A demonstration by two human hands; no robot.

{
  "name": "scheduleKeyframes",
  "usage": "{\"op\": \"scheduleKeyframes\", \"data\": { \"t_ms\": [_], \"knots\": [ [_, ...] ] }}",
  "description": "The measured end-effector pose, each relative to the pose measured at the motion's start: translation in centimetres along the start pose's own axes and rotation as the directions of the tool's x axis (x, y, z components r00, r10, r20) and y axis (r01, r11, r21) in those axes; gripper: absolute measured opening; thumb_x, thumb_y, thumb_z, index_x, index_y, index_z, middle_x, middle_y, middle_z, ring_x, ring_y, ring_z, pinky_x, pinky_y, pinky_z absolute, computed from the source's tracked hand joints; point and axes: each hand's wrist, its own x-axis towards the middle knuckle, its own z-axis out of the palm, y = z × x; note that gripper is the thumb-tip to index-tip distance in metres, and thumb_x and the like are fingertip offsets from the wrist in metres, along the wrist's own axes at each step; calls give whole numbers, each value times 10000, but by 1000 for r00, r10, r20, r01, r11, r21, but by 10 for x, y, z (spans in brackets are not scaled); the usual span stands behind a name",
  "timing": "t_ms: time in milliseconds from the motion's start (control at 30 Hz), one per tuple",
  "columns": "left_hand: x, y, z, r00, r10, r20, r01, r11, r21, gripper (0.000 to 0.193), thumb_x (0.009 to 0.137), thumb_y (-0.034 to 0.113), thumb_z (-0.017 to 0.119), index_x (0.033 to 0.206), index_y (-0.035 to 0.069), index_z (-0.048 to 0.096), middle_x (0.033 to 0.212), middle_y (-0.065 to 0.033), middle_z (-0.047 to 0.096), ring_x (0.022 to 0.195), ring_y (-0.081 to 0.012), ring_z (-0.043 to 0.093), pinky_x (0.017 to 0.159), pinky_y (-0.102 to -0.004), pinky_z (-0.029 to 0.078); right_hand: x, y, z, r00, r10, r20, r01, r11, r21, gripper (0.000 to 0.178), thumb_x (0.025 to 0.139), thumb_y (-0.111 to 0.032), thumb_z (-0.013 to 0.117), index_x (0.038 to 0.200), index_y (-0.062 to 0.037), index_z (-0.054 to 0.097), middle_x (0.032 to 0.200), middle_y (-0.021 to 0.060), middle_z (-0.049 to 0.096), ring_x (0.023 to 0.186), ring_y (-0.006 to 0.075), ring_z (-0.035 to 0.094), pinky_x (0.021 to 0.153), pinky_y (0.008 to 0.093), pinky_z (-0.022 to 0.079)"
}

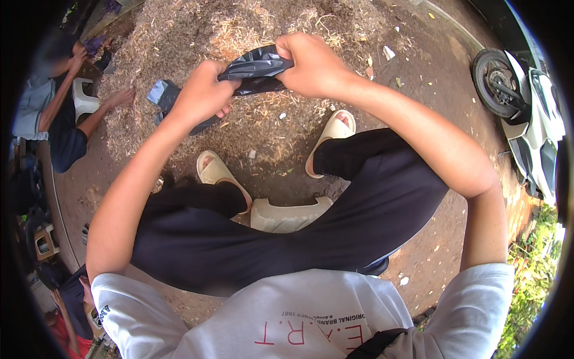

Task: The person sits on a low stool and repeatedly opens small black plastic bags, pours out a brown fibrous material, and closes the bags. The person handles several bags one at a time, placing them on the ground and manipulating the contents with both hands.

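Note:
A black plastic bag (257, 64) is stretched between my two hands above a mound of loose brown shavings (227, 27). At its left edge my left hand (204, 93) is closed on the plastic. The opposite edge is pinched by my right hand (311, 67), fingers curled over the rim. Between the hands the bag looks limp and folded, with its mouth partly spread; whatever is inside cannot be seen. Below and left of my left hand lie more pieces of dark plastic (166, 94), one with a shiny pale-blue face, partly hidden by my wrist.
I sit on a low pale stool (287, 215), feet in cream sandals (216, 169) at the mound's edge. At the left another person (60, 113) sits by a white stool (85, 99). A white motorcycle (529, 122) stands at the right. Someone else (69, 311) is at the lower left.

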Motion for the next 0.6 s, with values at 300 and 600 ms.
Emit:
{"op": "scheduleKeyframes", "data": {
  "t_ms": [300, 600],
  "knots": [
    [0, 7, -5, 1000, 8, 6, -9, 934, 357, 156, 813, 98, 683, 815, -53, 644, 672, -168, 659, 566, -256, 678, 545, -379, 524, -5, -1, -5, 998, 53, 25, -49, 988, -145, 157, 736, -41, 683, 839, -20, 567, 739, 192, 660, 768, 365, 690, 689, 460, 503],
    [-3, -5, 2, 961, 268, -71, -187, 816, 547, 193, 732, 42, 709, 873, -8, 588, 828, -236, 666, 844, -437, 674, 774, -495, 516, -18, -7, 5, 987, -40, 157, 64, 986, -151, 252, 717, 22, 680, 945, -12, 578, 872, 210, 681, 881, 392, 685, 735, 485, 507]
  ]
}}
